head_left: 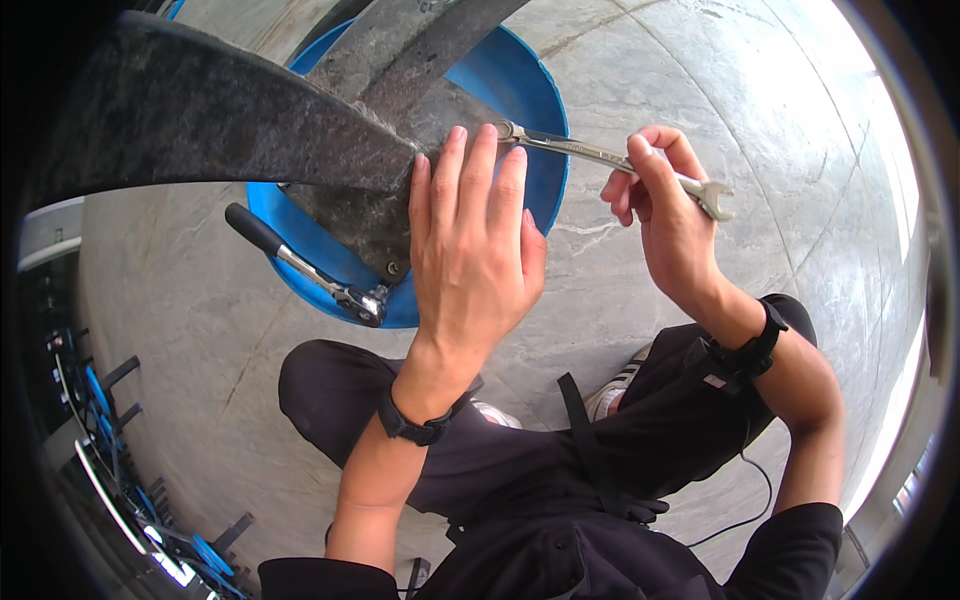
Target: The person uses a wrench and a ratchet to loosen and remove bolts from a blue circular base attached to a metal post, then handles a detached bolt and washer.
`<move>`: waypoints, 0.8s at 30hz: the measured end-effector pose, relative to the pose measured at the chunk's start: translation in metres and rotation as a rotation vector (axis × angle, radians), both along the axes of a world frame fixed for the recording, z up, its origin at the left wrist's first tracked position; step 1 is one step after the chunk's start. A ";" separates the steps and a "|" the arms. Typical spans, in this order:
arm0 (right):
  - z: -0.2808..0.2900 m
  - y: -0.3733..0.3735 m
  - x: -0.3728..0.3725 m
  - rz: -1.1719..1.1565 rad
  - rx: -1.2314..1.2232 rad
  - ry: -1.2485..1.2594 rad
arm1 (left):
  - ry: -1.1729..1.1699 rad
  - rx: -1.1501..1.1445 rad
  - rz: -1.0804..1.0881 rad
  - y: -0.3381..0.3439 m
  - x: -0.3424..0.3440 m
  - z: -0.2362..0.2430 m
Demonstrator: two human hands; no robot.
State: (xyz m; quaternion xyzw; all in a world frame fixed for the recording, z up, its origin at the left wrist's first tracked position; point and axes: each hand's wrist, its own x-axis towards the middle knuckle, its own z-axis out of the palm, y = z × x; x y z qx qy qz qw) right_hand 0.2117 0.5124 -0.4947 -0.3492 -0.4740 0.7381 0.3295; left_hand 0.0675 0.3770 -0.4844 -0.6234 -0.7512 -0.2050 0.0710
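Note:
My right hand [662,200] grips a silver combination wrench [600,155] near its open end. The wrench's ring end reaches left to the edge of a dark metal base plate [335,225], close to my left fingertips; whether it sits on a bolt there is hard to make out. My left hand [470,225] lies flat over the plate with its fingers stretched out, holding nothing. A ratchet [310,270] with a black handle rests at the plate's near left corner, its head beside a bolt hole [392,268].
Thick dark metal beams [230,110] rise from the plate toward the upper left. Beneath the plate is a round blue tub [548,100] on the grey floor [700,90]. Cables and racks [110,430] line the far left. My bent legs [640,430] are close below.

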 end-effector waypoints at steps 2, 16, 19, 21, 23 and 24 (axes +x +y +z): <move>-0.003 0.019 -0.011 0.012 0.006 0.055 | 0.000 0.015 -0.007 0.002 0.000 0.000; -0.015 0.064 -0.084 0.078 0.131 0.055 | 0.026 0.047 -0.064 0.003 0.003 0.001; -0.016 0.061 -0.083 0.041 0.159 0.097 | 0.018 0.057 -0.085 0.003 0.003 0.000; -0.011 0.059 -0.078 0.004 0.143 0.144 | 0.015 0.064 -0.091 0.002 0.003 0.001; -0.002 0.058 -0.069 -0.053 0.151 0.189 | 0.003 0.065 -0.109 0.003 0.003 0.002; 0.000 0.058 -0.064 -0.040 0.182 0.194 | 0.001 0.066 -0.104 0.002 0.002 0.003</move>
